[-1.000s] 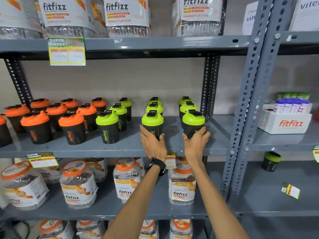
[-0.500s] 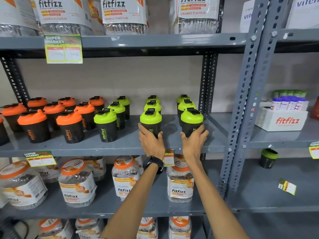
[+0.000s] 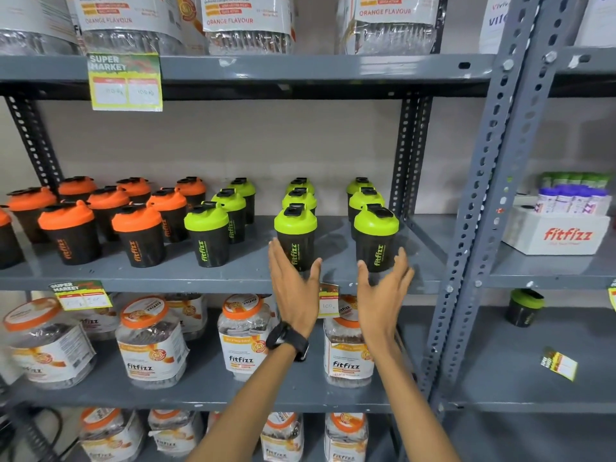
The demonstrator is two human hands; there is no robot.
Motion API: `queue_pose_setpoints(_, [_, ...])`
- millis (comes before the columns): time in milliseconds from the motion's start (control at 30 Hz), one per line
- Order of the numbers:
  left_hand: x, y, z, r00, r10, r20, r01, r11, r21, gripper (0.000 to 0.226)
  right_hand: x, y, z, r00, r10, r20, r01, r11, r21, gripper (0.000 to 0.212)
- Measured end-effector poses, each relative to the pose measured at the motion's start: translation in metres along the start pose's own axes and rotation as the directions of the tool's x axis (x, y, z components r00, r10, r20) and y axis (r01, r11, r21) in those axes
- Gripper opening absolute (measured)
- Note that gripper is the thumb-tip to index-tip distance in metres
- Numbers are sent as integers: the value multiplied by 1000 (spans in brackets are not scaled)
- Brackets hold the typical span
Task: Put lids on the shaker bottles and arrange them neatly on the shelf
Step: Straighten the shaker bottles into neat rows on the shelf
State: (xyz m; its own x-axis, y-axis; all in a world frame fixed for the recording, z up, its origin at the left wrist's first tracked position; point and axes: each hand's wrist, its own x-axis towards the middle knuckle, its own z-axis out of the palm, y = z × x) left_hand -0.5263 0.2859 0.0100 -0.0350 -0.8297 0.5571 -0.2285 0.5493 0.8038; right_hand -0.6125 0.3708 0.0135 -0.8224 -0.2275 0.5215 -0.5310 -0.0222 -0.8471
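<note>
Black shaker bottles stand in rows on the grey middle shelf (image 3: 233,273): orange-lidded ones (image 3: 138,236) on the left, green-lidded ones (image 3: 206,233) to their right. My left hand (image 3: 293,283) is open just in front of a front-row green-lidded shaker (image 3: 295,236), fingers apart, not gripping it. My right hand (image 3: 383,288) is open in front of the rightmost front green-lidded shaker (image 3: 376,240), holding nothing. One more green-lidded shaker (image 3: 524,307) stands alone on the lower shelf of the unit at right.
Large fitfizz jars (image 3: 151,341) fill the shelf below and the top shelf. A grey perforated upright (image 3: 480,208) separates the right unit, where a white fitfizz box (image 3: 556,231) with small bottles sits. A price tag (image 3: 328,301) hangs between my hands.
Both hands have let go of the two front green-lidded shakers and drawn back slightly, fingers spread. The shakers stay on the shelf.
</note>
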Motion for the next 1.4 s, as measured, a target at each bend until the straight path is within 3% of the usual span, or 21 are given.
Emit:
queue_pose_setpoints(167, [-34, -23, -48, 985, 155, -75, -159, 986, -54, 30, -55, 4, 5, 989, -140, -54, 144, 986, 86, 39])
queue_pose_setpoints(300, [-28, -45, -92, 971, 176, -164, -182, 983, -21, 15, -91, -13, 33, 976, -213, 39, 204, 965, 167, 20])
queue_pose_setpoints(433, [8, -72, -142, 942, 181, -281, -183, 983, 19, 21, -114, -53, 76, 951, -281, 128, 245, 940, 239, 14])
queue_pose_setpoints(600, [76, -108, -200, 924, 105, -367, -88, 994, 64, 56, -124, -98, 152, 949, -193, 247, 148, 971, 189, 36])
queue_pose_setpoints(800, [147, -134, -228, 980, -54, -194, 76, 991, 108, 99, -124, -136, 230, 943, -7, 332, 21, 999, -38, 87])
queue_pose_setpoints(900, [168, -144, -229, 985, -132, -112, 141, 987, 76, 109, -127, -145, 253, 944, 73, 323, -49, 995, -83, 102])
queue_pose_setpoints(1033, [180, -156, -227, 977, -204, -62, 208, 976, 63, 107, -134, -144, 274, 955, 122, 271, -83, 985, -152, 105])
queue_pose_setpoints(1233, [186, -167, -222, 978, -202, -45, 203, 979, 13, 89, -135, -143, 278, 970, 120, 210, -80, 979, -188, 90])
queue_pose_setpoints(1400, [190, -168, -221, 981, -195, -13, 195, 981, -7, 79, -131, -147, 276, 963, 123, 239, -72, 975, -211, 84])
